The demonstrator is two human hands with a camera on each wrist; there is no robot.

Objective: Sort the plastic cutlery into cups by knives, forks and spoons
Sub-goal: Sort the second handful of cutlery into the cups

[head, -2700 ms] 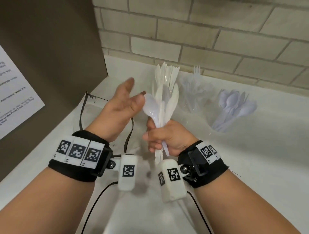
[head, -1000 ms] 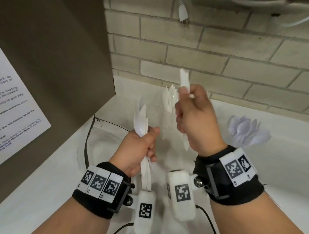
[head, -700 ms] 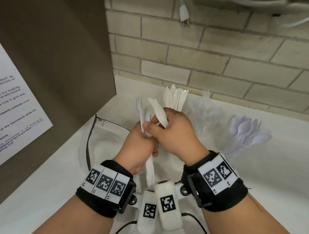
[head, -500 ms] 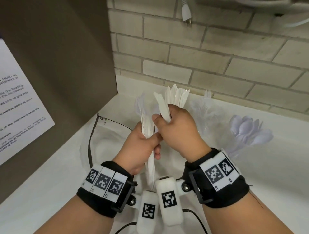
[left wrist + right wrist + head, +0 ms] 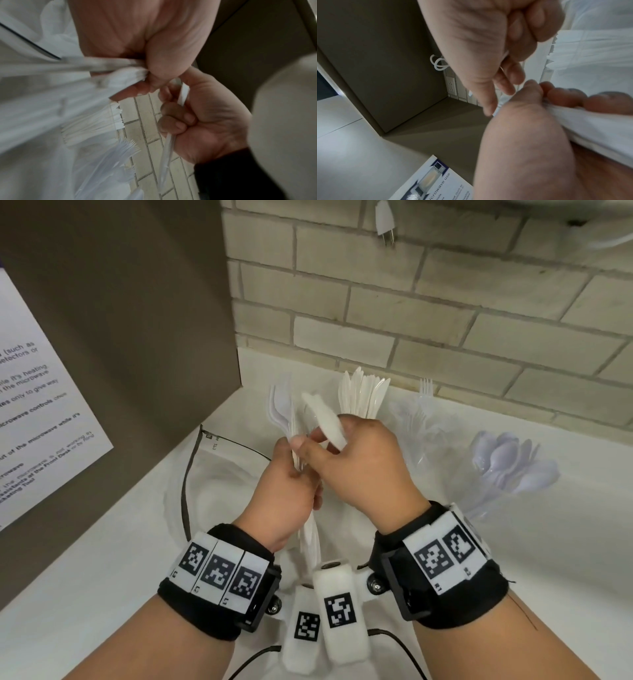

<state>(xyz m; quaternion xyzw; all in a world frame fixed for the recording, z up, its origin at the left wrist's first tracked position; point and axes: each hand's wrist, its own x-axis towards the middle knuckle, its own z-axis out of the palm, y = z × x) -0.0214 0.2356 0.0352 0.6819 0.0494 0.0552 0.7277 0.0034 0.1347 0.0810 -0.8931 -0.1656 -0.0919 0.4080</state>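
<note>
Mid-sort: left hand (image 5: 291, 487) grips the mixed bundle (image 5: 310, 537), right hand (image 5: 359, 463) pinches one knife (image 5: 325, 422) clear; next, likely the knife cup (image 5: 363, 395) just beyond.

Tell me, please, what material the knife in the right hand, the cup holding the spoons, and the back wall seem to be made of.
Knife: apparently opaque white plastic with a matte look, thin and flat, pinched by the right hand.
Cup holding the spoons: likely clear plastic, since the handles show through.
Back wall: pale brick or brick-shaped tile, with visible joints.
</note>
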